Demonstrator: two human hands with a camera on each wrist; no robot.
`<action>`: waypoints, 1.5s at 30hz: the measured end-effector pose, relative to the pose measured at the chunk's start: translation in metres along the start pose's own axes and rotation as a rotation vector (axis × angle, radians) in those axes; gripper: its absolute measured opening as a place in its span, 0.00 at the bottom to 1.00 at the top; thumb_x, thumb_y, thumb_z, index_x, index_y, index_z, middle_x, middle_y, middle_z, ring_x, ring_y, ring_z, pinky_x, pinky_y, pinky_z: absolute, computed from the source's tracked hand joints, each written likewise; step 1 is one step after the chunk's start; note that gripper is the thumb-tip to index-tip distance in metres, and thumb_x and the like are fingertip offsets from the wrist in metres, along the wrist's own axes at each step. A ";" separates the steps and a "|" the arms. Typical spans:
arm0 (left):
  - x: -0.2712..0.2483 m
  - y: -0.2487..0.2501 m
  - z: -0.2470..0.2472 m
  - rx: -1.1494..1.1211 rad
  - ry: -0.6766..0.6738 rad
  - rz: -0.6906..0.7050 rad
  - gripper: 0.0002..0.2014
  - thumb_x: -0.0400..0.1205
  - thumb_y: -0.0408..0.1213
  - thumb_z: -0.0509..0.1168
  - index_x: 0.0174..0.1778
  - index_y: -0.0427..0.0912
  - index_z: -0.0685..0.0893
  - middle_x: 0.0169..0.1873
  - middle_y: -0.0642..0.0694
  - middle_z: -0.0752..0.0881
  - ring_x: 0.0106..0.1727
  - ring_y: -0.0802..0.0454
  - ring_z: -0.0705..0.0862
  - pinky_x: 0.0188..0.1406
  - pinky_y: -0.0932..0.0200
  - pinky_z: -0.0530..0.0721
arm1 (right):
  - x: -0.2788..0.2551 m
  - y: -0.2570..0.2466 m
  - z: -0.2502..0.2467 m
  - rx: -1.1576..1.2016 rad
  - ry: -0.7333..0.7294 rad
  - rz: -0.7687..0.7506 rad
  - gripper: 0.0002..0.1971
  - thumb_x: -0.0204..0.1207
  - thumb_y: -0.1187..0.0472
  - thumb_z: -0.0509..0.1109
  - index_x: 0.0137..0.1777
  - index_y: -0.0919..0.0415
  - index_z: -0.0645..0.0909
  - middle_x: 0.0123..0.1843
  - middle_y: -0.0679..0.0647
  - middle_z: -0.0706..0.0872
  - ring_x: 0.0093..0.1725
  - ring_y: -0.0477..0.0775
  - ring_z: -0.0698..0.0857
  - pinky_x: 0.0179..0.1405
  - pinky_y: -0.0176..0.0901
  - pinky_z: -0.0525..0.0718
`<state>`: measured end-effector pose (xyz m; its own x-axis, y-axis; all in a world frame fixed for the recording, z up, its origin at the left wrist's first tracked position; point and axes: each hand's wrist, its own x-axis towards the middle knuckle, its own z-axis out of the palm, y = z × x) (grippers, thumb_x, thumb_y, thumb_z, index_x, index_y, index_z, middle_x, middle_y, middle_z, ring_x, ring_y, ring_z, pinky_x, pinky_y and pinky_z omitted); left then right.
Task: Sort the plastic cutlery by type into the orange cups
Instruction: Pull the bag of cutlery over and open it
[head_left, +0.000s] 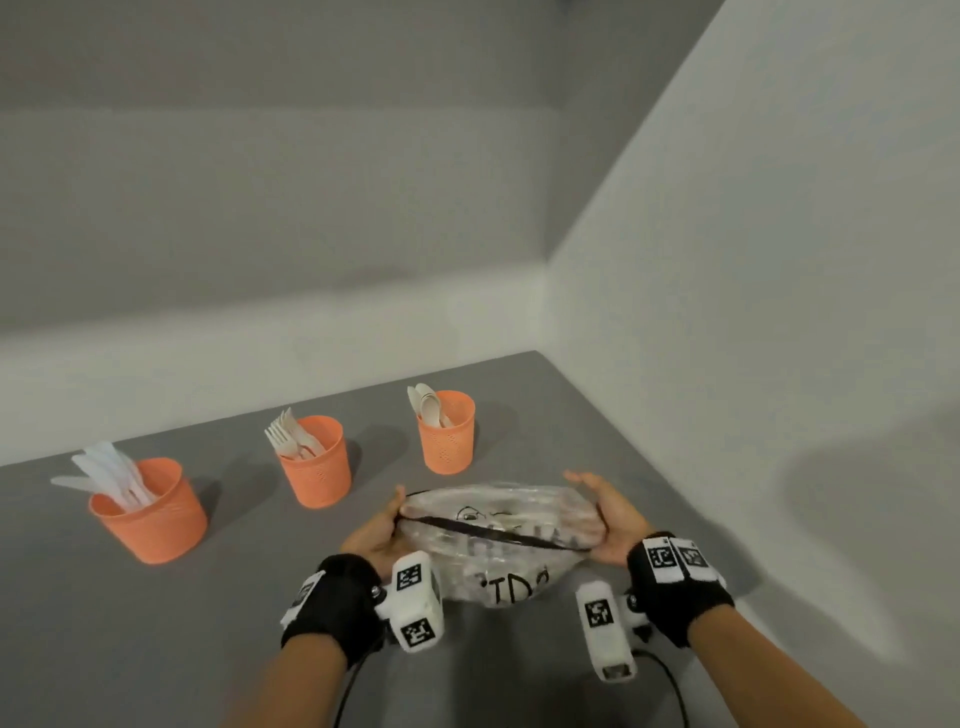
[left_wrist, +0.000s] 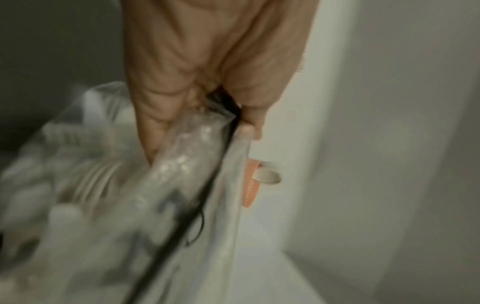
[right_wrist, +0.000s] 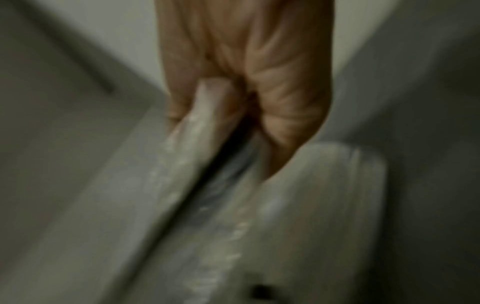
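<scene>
Three orange cups stand in a row on the grey table. The left cup (head_left: 150, 512) holds white knives, the middle cup (head_left: 317, 462) holds forks, and the right cup (head_left: 448, 434) holds spoons. In front of them I hold up a clear plastic bag (head_left: 501, 535) with a black zip line and black writing. My left hand (head_left: 382, 525) pinches the bag's left end, my right hand (head_left: 605, 514) its right end. In the left wrist view the left hand (left_wrist: 197, 115) grips the bag (left_wrist: 145, 185), with pale cutlery blurred inside. The right hand (right_wrist: 246, 107) pinches the bag (right_wrist: 207, 205) in the right wrist view.
A pale wall runs behind the cups and another closes the table's right side, meeting in a corner (head_left: 545, 312). Grey tabletop (head_left: 104, 623) lies bare at the near left. In the left wrist view the spoon cup (left_wrist: 250, 183) peeks from behind the bag.
</scene>
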<state>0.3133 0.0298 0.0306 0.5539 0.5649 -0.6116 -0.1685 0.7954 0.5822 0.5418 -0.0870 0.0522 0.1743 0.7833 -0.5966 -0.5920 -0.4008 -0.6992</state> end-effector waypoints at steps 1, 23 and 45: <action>0.002 0.001 0.001 -0.071 0.032 0.001 0.26 0.83 0.54 0.54 0.44 0.29 0.80 0.27 0.32 0.88 0.32 0.38 0.87 0.18 0.48 0.86 | 0.000 0.006 -0.003 -0.158 -0.013 0.019 0.14 0.76 0.52 0.67 0.36 0.61 0.81 0.17 0.52 0.81 0.12 0.46 0.76 0.13 0.31 0.75; 0.031 -0.001 -0.009 0.414 0.148 0.123 0.25 0.77 0.58 0.61 0.38 0.35 0.79 0.22 0.42 0.83 0.21 0.50 0.81 0.19 0.62 0.80 | 0.029 0.014 -0.004 0.419 0.036 -0.067 0.15 0.71 0.59 0.61 0.45 0.70 0.83 0.36 0.67 0.88 0.31 0.63 0.89 0.30 0.51 0.89; 0.039 -0.015 0.006 1.181 0.440 0.719 0.22 0.85 0.34 0.57 0.23 0.44 0.64 0.22 0.48 0.69 0.33 0.47 0.71 0.37 0.58 0.65 | 0.051 0.024 -0.001 -1.045 0.331 -0.462 0.25 0.85 0.52 0.55 0.25 0.60 0.69 0.24 0.57 0.71 0.27 0.54 0.72 0.34 0.45 0.69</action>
<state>0.3420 0.0387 0.0010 0.3136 0.9495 0.0120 0.5812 -0.2019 0.7883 0.5372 -0.0572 0.0043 0.4883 0.8561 -0.1690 0.4821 -0.4261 -0.7655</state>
